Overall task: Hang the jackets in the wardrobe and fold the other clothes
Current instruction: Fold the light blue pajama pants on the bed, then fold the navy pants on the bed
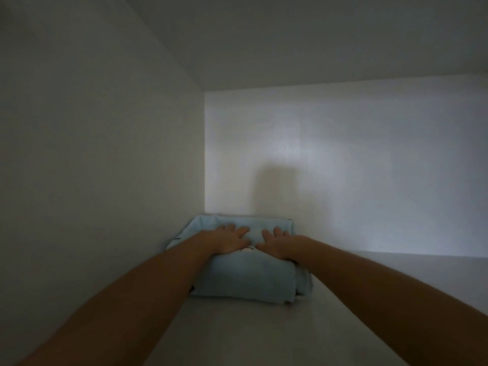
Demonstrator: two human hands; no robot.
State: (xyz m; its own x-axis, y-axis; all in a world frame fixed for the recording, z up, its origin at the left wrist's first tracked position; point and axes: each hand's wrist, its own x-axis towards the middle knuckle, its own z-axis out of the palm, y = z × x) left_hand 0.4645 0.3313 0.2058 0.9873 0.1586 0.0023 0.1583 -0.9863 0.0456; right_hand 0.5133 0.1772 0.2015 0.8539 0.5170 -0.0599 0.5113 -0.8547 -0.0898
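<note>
Fingers spread flat, left hand and right hand pressing one folded garment (pale blue)

White shelf lies under the grip and runs toward the camera and off to the right. Side panel, plain white and dim, stands close left of the grip. Back panel stands just beyond the grip and meets the side panel in a vertical corner up-left of it. Top panel sits well above the grip. Soft dark shadow falls on the back panel, straight beyond and above the grip. Pale light patch sits just above the shadow. The back panel is brighter right of the grip, with faint streaky grain.
</note>
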